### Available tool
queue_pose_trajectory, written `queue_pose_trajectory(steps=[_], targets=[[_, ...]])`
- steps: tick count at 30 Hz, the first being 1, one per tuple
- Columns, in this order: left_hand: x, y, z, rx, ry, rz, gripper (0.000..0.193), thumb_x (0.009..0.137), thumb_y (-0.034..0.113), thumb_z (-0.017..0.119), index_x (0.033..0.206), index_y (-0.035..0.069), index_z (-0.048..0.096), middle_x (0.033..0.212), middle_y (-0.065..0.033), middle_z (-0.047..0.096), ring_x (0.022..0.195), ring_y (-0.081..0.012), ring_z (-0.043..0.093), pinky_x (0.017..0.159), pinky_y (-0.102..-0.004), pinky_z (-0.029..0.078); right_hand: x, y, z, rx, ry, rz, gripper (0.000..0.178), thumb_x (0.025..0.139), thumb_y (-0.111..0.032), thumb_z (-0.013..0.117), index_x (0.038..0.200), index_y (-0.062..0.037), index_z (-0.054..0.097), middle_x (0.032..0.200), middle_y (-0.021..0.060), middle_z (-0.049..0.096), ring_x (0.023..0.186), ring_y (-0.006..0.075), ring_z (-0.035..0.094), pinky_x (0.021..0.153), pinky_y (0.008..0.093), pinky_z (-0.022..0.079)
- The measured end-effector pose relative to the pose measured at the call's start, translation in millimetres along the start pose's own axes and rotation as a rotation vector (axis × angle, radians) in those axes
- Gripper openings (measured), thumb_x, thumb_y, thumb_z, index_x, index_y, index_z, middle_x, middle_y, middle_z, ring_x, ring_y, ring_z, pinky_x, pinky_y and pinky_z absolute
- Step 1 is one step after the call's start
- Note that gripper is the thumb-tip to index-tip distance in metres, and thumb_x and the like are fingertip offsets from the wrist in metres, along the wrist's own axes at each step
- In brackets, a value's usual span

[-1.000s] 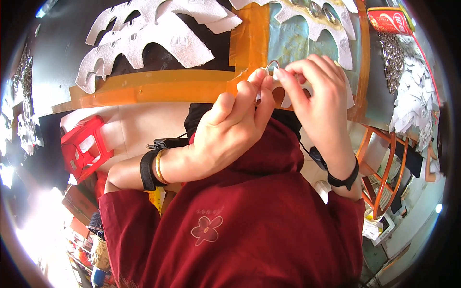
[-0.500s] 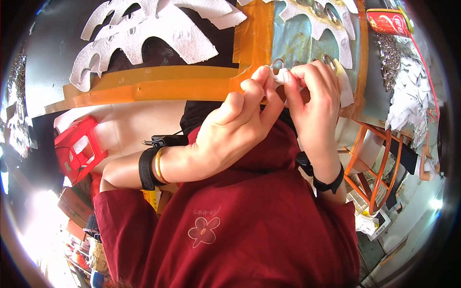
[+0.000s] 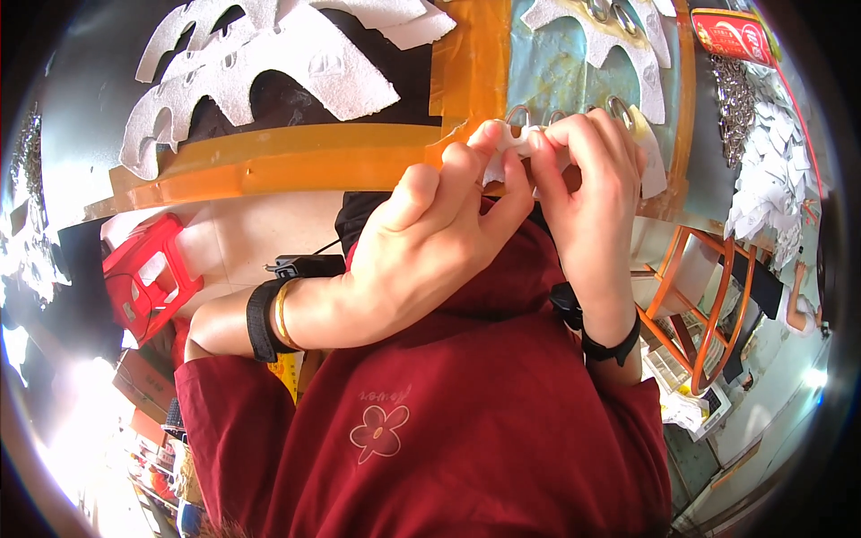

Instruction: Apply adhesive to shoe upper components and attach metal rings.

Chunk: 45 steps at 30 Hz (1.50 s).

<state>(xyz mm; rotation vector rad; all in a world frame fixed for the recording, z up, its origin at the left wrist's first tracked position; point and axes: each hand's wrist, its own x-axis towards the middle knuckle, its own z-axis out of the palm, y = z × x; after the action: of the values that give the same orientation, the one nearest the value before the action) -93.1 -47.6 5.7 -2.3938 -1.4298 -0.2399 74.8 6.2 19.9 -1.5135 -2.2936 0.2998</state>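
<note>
At the near edge of the table, both hands pinch a white fabric-like strip [image 3: 516,141] with scalloped cut-outs. My left hand [image 3: 421,233] has it between thumb and fingertips, the other fingers curled. Close beside it, my right hand [image 3: 596,175] pinches the same strip with thumb and forefinger. A metal ring [image 3: 518,115] stands up from the strip between the hands; another metal ring [image 3: 619,111] shows behind the right knuckles. The fingers hide much of the strip. Just beyond lies a similar white scalloped piece [image 3: 592,40] bearing metal rings, over a blue-green sheet [image 3: 547,85].
More white scalloped pieces [image 3: 260,67] lie on the dark tabletop at left, behind orange tape [image 3: 269,166]. At right are heaped metal parts [image 3: 735,108], white scraps [image 3: 767,170] and a red box [image 3: 731,38]. A red stool [image 3: 152,278], wooden chair [image 3: 704,309] and another person [image 3: 798,305] flank me.
My left wrist has shifted slightly left and lower. Both hands keep their pinch on the white strip. The view has shifted a little.
</note>
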Motion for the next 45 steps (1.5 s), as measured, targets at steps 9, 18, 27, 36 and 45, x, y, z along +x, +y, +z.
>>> queue_pose_trajectory(steps=[9, 18, 27, 36, 45], targets=[[0, 0, -2, -0.001, -0.003, -0.003, 0.029, 0.082, 0.014, 0.064, 0.109, 0.023, 0.065, 0.125, -0.0023, 0.067, 0.099, -0.0092, 0.060, 0.081, -0.0269, 0.033, 5, -1, -5, -0.023, -0.045, 0.009, 0.020, 0.080, -0.012, 0.074, 0.081, -0.0118, 0.054, 0.083, 0.0028, 0.051, 0.086, 0.0238, 0.054, 0.080, 0.0399, 0.037], [1, 4, 2, -0.060, 0.031, -0.073, 0.039, 0.075, 0.004, 0.063, 0.110, 0.023, 0.064, 0.124, -0.0026, 0.068, 0.094, -0.0092, 0.061, 0.081, -0.0275, 0.033, 10, 5, -7, 0.090, 0.006, -0.010, 0.019, 0.079, -0.011, 0.077, 0.089, -0.0126, 0.062, 0.085, 0.0014, 0.055, 0.085, 0.0230, 0.055, 0.082, 0.0382, 0.038], [1, 4, 1, 0.005, 0.025, -0.013, 0.032, 0.081, 0.011, 0.064, 0.112, 0.020, 0.062, 0.123, -0.0035, 0.069, 0.089, -0.0079, 0.061, 0.083, -0.0270, 0.032, 13, 11, -10, 0.039, 0.005, -0.080, 0.012, 0.076, -0.012, 0.078, 0.085, -0.0131, 0.070, 0.081, -0.0007, 0.057, 0.082, 0.0215, 0.056, 0.082, 0.0362, 0.038], [-1, 6, 4, 0.019, 0.049, -0.053, 0.041, 0.084, 0.015, 0.065, 0.124, 0.024, 0.065, 0.121, 0.0009, 0.069, 0.088, -0.0055, 0.059, 0.084, -0.0278, 0.032, 23, 10, -15, 0.082, -0.137, -0.037, 0.017, 0.072, -0.007, 0.074, 0.075, -0.0108, 0.058, 0.077, 0.0021, 0.055, 0.080, 0.0239, 0.057, 0.075, 0.0376, 0.038], [3, 3, 3, -0.023, 0.056, -0.038, 0.038, 0.081, 0.014, 0.067, 0.119, 0.019, 0.067, 0.116, 0.0013, 0.071, 0.087, -0.0061, 0.059, 0.078, -0.0262, 0.031, 33, 4, -24, 0.032, -0.200, -0.062, 0.017, 0.074, -0.005, 0.073, 0.078, -0.0066, 0.056, 0.076, 0.0035, 0.054, 0.073, 0.0211, 0.053, 0.075, 0.0344, 0.042]])
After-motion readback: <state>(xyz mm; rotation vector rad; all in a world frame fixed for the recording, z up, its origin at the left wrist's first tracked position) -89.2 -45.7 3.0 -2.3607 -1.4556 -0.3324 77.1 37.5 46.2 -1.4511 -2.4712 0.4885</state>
